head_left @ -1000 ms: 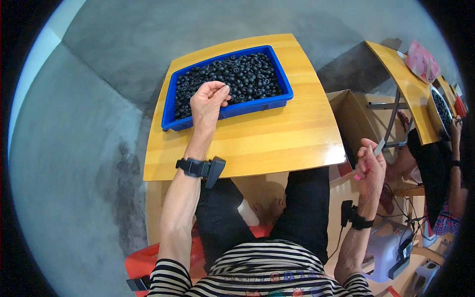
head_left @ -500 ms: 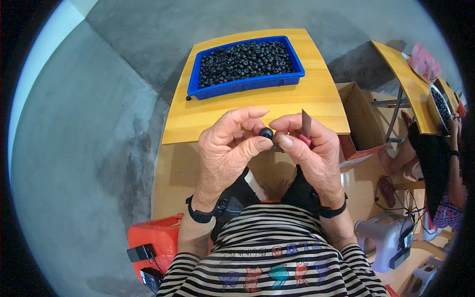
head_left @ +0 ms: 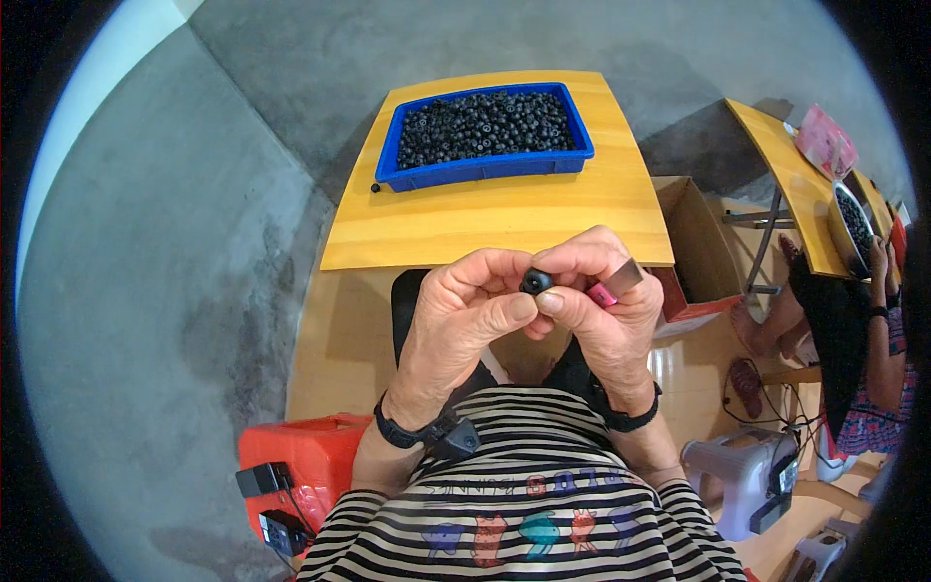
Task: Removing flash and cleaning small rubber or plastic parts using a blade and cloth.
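Close to my chest, my left hand (head_left: 465, 315) and my right hand (head_left: 601, 310) meet around one small black round piece (head_left: 535, 281), pinched between the fingertips of both. My right hand also grips a small tool with a pink handle and a flat metal blade (head_left: 613, 285). Beyond the hands, a blue tray (head_left: 485, 167) full of several more black round pieces stands on the far part of a small yellow wooden table (head_left: 504, 218). A single black piece (head_left: 374, 188) lies loose by the tray's left corner.
An open cardboard box (head_left: 696, 242) sits on the floor right of the table. A red plastic container (head_left: 301, 456) is at my lower left. Another person (head_left: 863, 320) works at a second yellow table (head_left: 790, 184) on the right. A grey stool (head_left: 742, 480) stands lower right.
My left hand left the blue tray and came back to my chest with one black piece. My right hand rose from my side to meet it; both now hold the piece.
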`<state>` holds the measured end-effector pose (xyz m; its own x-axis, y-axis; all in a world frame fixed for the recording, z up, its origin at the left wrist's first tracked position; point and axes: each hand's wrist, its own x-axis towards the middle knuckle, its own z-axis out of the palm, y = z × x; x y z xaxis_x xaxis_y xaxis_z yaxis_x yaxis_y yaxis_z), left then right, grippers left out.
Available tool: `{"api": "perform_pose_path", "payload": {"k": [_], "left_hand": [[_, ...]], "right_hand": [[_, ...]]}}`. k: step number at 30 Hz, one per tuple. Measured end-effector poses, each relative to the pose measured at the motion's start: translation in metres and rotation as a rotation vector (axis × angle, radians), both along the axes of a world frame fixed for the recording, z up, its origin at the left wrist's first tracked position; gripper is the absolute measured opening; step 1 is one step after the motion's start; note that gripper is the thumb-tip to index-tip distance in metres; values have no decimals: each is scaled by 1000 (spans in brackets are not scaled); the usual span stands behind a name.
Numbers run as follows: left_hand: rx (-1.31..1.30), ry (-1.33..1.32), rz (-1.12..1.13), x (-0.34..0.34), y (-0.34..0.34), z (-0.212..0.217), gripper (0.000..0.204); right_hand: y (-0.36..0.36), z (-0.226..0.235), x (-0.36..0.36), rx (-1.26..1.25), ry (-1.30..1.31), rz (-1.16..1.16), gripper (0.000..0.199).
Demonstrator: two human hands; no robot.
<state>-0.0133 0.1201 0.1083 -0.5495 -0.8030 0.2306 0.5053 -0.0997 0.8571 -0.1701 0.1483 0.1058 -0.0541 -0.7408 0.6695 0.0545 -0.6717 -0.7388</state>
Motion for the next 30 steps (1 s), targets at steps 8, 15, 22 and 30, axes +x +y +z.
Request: {"api": "perform_pose_path", "payload": {"k": [8, 15, 22, 30], "left_hand": [[88, 101, -89, 0, 1, -3, 21], [-9, -60, 34, 4, 11, 8, 19], [-4, -65, 37, 6, 15, 7, 18], [6, -53, 45, 5, 17, 6, 18]], "right_hand": [[6, 3, 2, 103, -137, 145, 20], [7, 8, -3, 55, 28, 58, 13], [10, 13, -2, 48, 61, 26, 8], [10, 14, -1, 8, 191, -105, 4]]}}
